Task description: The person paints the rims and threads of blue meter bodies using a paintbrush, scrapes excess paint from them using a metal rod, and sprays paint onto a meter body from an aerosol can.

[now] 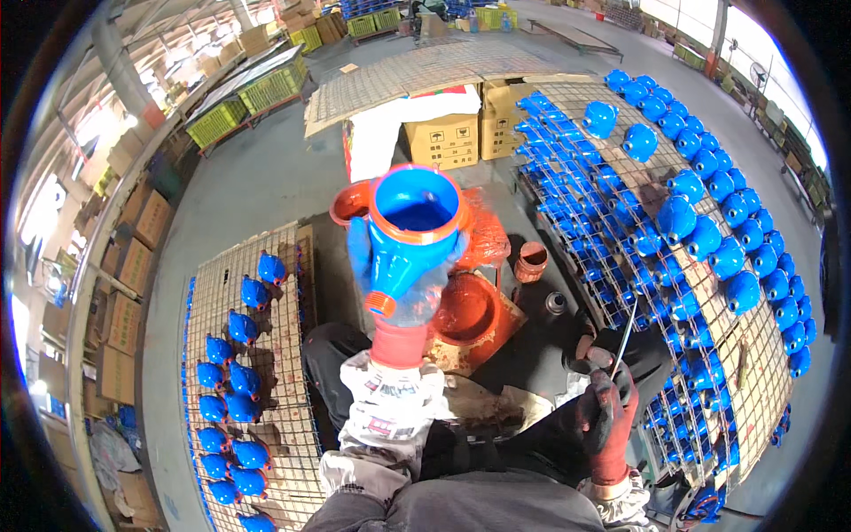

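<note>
I have the left grip (424, 306) wrapped around a blue housing (403, 259) from behind and below, near the middle of the frame; a blue-stained glove finger shows along its left side. The housing's round mouth, edged in orange, faces up toward my camera, and a short spout with an orange end points to the lower left. My right grip (610, 408), in a red and dark glove at the lower right, is closed on a thin, pale rod (626, 335) that slants up and to the right, well apart from the housing. Under and beside the left grip, I see a wide basin (470, 306) coated in orange-red, with a red bowl (347, 206) to the upper left and a red-stained can (532, 262) to the right. A small jar (556, 303) sits just below the can in the frame. At the left stands a wire-mesh rack (297, 426) with blue pieces (244, 381) in loose rows; along the right, a larger mesh rack (746, 390) carries many more. Cardboard boxes (443, 142) stand at the upper middle, and green crates (273, 91) at the upper left.
</note>
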### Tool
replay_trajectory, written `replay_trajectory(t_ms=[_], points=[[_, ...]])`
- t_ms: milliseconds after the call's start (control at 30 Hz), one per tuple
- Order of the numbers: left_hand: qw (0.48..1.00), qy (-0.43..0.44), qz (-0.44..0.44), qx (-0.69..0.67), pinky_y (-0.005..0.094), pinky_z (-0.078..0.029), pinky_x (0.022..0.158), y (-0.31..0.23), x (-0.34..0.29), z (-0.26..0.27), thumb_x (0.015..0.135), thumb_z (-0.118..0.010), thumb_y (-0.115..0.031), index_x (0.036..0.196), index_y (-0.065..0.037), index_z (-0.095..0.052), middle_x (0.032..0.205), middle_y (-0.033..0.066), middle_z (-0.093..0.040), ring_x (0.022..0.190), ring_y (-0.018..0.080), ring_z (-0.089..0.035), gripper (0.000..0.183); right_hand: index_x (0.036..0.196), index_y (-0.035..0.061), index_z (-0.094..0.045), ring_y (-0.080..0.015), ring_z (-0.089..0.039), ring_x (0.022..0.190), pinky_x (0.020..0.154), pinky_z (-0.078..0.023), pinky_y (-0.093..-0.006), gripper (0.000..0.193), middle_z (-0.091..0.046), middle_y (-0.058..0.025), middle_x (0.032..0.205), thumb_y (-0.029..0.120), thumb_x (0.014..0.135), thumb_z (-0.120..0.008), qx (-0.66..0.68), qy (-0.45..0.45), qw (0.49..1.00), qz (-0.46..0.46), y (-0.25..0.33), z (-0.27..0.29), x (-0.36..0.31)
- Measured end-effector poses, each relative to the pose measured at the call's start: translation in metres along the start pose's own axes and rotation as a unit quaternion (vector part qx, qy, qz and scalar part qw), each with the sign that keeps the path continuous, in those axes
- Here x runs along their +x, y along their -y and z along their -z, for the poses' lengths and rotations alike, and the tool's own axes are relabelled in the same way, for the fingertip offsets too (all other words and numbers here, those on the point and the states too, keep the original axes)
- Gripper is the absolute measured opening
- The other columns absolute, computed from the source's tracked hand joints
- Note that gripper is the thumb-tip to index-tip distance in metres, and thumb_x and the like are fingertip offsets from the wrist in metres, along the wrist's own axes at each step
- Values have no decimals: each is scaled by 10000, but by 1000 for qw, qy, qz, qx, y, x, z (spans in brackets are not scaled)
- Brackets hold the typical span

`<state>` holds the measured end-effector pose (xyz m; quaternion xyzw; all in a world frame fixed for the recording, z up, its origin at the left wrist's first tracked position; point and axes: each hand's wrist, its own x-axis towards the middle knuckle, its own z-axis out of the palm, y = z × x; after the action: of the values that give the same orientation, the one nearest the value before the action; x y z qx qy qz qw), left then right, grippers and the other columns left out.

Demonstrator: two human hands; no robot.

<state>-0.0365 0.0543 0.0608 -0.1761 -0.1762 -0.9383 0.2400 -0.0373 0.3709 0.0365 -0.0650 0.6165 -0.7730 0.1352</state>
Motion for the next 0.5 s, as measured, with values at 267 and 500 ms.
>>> replay_trajectory(t_ms=[267, 500], points=[[963, -49, 88, -252, 604, -460, 1037, 18, -49, -13, 853, -675, -566, 1519, -153, -313, 1546, 196, -315, 1409, 520, -245, 863, 1259, -14, -570, -48, -426, 424, 373, -314, -219, 330, -539, 21, 696, 148, 972, -555, 22, 62, 996, -68, -4, -8, -2], [978, -145, -44, 142, 526, -528, 992, 27, -62, 3, 980, -555, -430, 1487, -150, -354, 1459, 112, -456, 1271, 295, -532, 613, 1505, -1, -318, -58, -511, 732, 656, -438, -202, 623, -576, -13, 1026, 19, 899, -465, -82, 193, 977, 31, 22, -19, -12]])
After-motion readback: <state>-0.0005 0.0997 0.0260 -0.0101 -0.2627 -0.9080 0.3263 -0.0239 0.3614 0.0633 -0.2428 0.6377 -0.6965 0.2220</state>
